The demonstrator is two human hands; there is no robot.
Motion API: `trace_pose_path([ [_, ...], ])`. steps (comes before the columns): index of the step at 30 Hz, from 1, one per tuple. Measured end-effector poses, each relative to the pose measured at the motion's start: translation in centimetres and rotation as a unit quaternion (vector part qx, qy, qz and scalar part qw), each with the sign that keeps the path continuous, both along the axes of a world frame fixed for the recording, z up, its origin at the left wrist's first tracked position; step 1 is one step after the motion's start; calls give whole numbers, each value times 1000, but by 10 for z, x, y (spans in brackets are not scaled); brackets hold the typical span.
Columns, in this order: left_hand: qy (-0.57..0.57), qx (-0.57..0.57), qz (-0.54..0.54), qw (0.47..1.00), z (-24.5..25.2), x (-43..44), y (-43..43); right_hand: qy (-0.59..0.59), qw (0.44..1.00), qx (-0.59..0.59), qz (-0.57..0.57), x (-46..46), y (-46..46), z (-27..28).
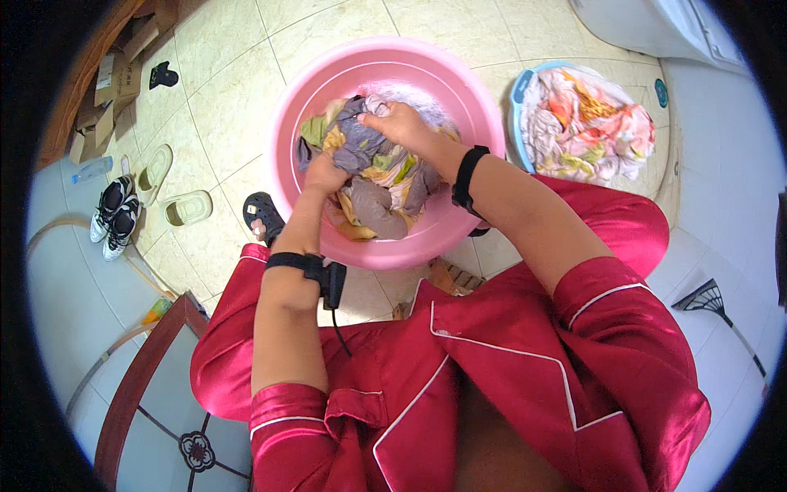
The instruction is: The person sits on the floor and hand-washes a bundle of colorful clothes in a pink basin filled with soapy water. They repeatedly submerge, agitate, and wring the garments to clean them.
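Note:
A large round pink plastic basin [473, 184] stands on the tiled floor in front of me. Wet patterned fabric [372, 206] in grey, yellow, green and pale pink is bunched inside it, with white suds [412, 101] towards the far side. My left hand [326, 174] grips a yellow and grey fold at the left of the bundle, its fingertips partly hidden in the cloth. Higher up, my right hand [396, 126] holds a grey and pale pink part of the same bundle between thumb and fingers. Black straps circle both my forearms.
To the right, a blue basin [518, 123] holds heaped white, pink and orange fabric [590, 123]. Pale green slippers [187, 209], black-and-white sneakers [117, 212], a plastic bottle [92, 170] and cardboard boxes [117, 80] are at the left. A hose [114, 347] runs along the wall. A fly swatter [707, 301] is at the right.

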State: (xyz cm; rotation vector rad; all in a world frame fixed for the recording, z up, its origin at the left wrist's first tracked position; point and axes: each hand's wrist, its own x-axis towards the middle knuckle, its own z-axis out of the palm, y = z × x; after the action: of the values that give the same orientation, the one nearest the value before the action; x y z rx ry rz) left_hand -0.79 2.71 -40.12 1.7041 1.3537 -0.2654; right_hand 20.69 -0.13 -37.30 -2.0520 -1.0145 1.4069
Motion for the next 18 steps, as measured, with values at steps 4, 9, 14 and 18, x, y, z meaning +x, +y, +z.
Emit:
trace_pose_path([
  [4,-149,-66,-35,986,46,-12,7,-20,995,93,-6,-3,-24,65],
  [9,34,-7,-56,998,108,-16,21,-126,975,158,92,-14,-49,121],
  [14,-96,162,144,972,103,-16,23,-209,908,236,277,-41,-85,108],
  [18,-22,153,13,988,74,-6,3,-138,887,132,421,-42,-106,73],
])
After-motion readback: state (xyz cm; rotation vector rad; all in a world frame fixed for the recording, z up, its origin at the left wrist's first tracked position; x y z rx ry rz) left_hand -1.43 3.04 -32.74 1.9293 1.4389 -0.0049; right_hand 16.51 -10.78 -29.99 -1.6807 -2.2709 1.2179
